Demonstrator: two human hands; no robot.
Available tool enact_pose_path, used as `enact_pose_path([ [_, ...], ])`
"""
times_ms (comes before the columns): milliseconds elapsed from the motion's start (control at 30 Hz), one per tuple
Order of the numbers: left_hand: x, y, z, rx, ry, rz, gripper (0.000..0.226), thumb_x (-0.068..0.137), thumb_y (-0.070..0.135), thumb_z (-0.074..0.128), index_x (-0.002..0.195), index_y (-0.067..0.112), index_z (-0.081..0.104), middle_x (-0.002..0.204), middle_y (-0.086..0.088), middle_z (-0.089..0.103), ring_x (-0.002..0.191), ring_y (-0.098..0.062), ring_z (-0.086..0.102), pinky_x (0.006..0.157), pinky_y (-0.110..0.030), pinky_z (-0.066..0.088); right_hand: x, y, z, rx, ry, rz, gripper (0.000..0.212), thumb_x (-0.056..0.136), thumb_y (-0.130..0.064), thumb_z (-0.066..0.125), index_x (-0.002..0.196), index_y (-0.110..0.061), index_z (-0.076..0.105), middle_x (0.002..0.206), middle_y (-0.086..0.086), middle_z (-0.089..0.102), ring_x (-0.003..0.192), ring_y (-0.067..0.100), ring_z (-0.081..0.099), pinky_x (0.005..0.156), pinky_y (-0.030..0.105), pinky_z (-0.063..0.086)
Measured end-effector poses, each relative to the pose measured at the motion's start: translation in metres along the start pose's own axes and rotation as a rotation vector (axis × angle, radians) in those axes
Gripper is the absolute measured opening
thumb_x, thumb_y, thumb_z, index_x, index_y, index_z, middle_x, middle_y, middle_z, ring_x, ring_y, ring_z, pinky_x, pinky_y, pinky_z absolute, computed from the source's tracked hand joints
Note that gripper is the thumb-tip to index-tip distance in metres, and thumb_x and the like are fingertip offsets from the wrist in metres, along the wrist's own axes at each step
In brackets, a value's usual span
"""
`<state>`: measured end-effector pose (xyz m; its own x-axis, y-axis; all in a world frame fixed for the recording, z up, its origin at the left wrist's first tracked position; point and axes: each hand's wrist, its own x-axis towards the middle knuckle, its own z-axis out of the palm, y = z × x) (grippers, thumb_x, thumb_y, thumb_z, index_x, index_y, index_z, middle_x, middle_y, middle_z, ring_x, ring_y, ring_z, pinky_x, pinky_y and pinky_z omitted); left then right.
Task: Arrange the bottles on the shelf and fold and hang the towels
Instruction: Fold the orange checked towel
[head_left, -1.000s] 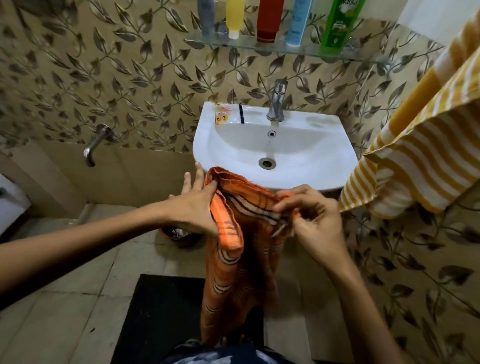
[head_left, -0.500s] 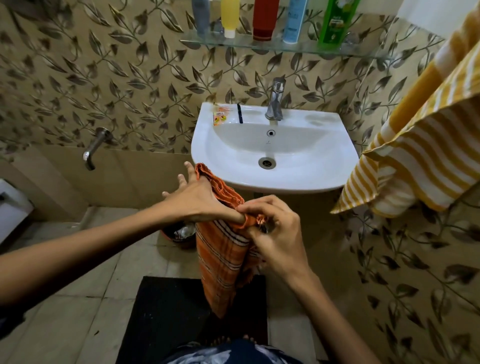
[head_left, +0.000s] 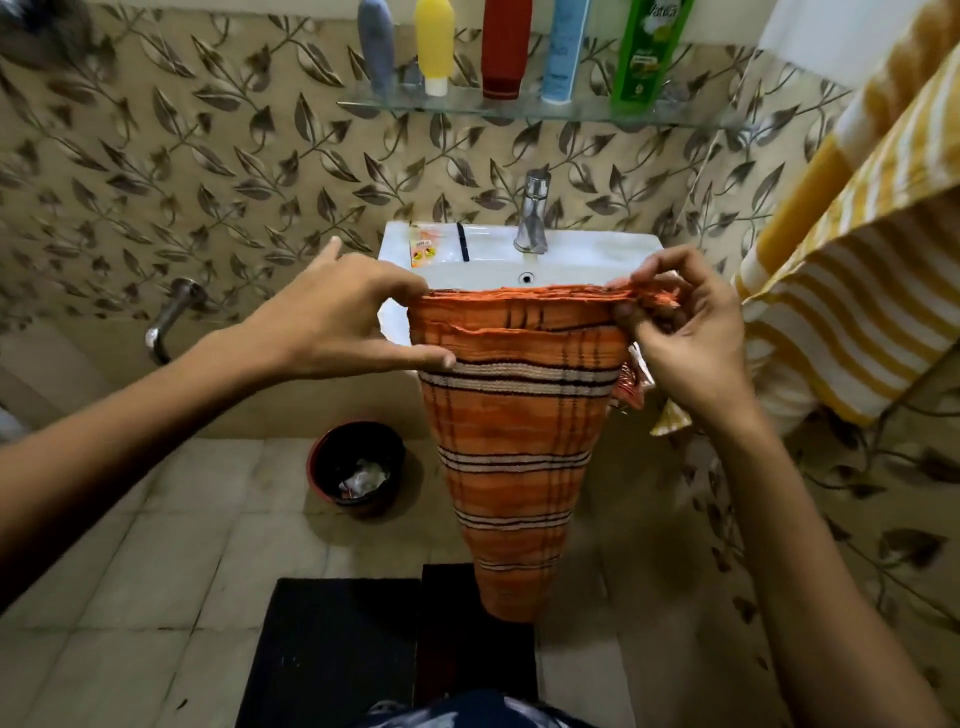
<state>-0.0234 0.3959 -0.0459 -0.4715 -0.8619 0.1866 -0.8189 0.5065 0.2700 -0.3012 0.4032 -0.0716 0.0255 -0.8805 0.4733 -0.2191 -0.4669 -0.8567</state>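
Head view: the left hand (head_left: 332, 325) and right hand (head_left: 680, 332) each pinch a top corner of the folded orange towel (head_left: 511, 447), hung before the sink (head_left: 571, 260). The stacked layers could slip apart if either pinch loosens, undoing the fold.

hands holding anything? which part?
Orange striped towel, pinched at its folded top edge: left hand at the left corner, right hand at the right corner.
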Motion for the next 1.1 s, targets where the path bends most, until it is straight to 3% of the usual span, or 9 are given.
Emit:
enact_pose_path([
  [133,0.007,0.010,0.000,-0.259,0.145,0.189,0.033,0.073,0.045,0.068,0.085,0.014,0.068,0.080,0.011,0.067,0.074,0.001,0.062,0.087,-0.031,0.051,0.004,-0.009,-0.016,-0.094,0.038,-0.115,0.043,0.080,0.012,0.064,0.071,-0.022,0.040,0.075,0.010,0.057,0.083,0.004,0.067,0.073,0.027,0.055],
  [333,0.015,0.019,0.010,-0.788,0.424,0.160,0.041,0.073,0.025,0.076,0.094,0.033,0.042,0.080,0.002,0.063,0.071,-0.015,0.067,0.067,-0.024,0.057,0.003,-0.015,-0.042,-0.205,0.079,-0.271,0.050,0.068,0.024,0.058,0.056,-0.025,0.057,0.086,-0.011,0.070,0.087,0.003,0.068,0.076,0.015,0.052],
  [467,0.028,0.030,0.028,-0.800,0.540,0.118,0.040,0.075,0.018,0.071,0.087,0.034,0.037,0.082,0.002,0.064,0.067,-0.012,0.068,0.056,-0.021,0.056,0.008,-0.016,-0.043,-0.354,0.096,-0.262,0.048,0.064,0.022,0.059,0.060,-0.025,0.064,0.088,-0.009,0.067,0.086,-0.002,0.065,0.075,0.010,0.050],
  [600,0.053,0.026,0.020,-0.643,0.716,0.132,0.042,0.073,0.002,0.075,0.066,0.030,0.044,0.078,-0.007,0.066,0.072,-0.007,0.064,0.058,-0.012,0.052,0.027,-0.021,-0.055,-0.407,0.130,-0.269,0.058,0.066,0.025,0.063,0.063,-0.033,0.063,0.089,-0.012,0.066,0.088,0.001,0.065,0.075,0.012,0.049],
  [700,0.075,0.029,0.017,-0.508,0.709,0.199,0.041,0.070,-0.021,0.064,0.067,0.020,0.061,0.084,0.011,0.066,0.081,0.003,0.063,0.056,-0.014,0.052,0.041,-0.027,-0.062,-0.521,0.154,-0.324,0.051,0.066,0.021,0.062,0.065,-0.029,0.068,0.093,-0.012,0.062,0.091,0.004,0.063,0.074,0.020,0.053],
  [800,0.095,0.035,0.012,-0.540,0.689,0.239,0.029,0.079,-0.008,0.063,0.085,0.020,0.065,0.094,0.022,0.062,0.087,-0.004,0.062,0.053,-0.027,0.057,0.055,-0.029,-0.067,-0.597,0.212,-0.423,0.037,0.065,0.021,0.063,0.073,-0.013,0.074,0.093,-0.006,0.055,0.090,-0.004,0.055,0.078,0.010,0.048],
  [933,0.124,0.042,0.006,-0.477,0.679,0.318,0.031,0.078,0.009,0.071,0.099,0.028,0.059,0.109,0.022,0.053,0.091,-0.002,0.058,0.056,-0.012,0.053,0.078,-0.031,-0.072,-0.610,0.284,-0.412,0.033,0.071,0.018,0.058,0.089,-0.006,0.073,0.102,-0.001,0.050,0.095,-0.002,0.050,0.089,0.007,0.044],
  [1033,0.143,0.042,0.005,-0.388,0.643,0.320,0.065,0.065,0.016,0.082,0.119,0.029,0.047,0.123,0.021,0.043,0.108,-0.004,0.051,0.071,-0.019,0.055,0.087,-0.031,-0.074,-0.644,0.245,-0.442,0.019,0.081,-0.007,0.059,0.098,-0.004,0.068,0.108,-0.001,0.043,0.107,-0.014,0.039,0.092,0.001,0.036],
  [1100,0.155,0.042,0.004,-0.316,0.634,0.317,0.079,0.064,0.019,0.081,0.129,0.026,0.037,0.132,0.019,0.033,0.123,-0.010,0.043,0.093,-0.034,0.050,0.093,-0.030,-0.072,-0.779,0.150,-0.431,0.052,0.078,-0.041,0.063,0.114,-0.005,0.058,0.119,0.000,0.033,0.118,-0.015,0.025,0.099,-0.004,0.025],
])
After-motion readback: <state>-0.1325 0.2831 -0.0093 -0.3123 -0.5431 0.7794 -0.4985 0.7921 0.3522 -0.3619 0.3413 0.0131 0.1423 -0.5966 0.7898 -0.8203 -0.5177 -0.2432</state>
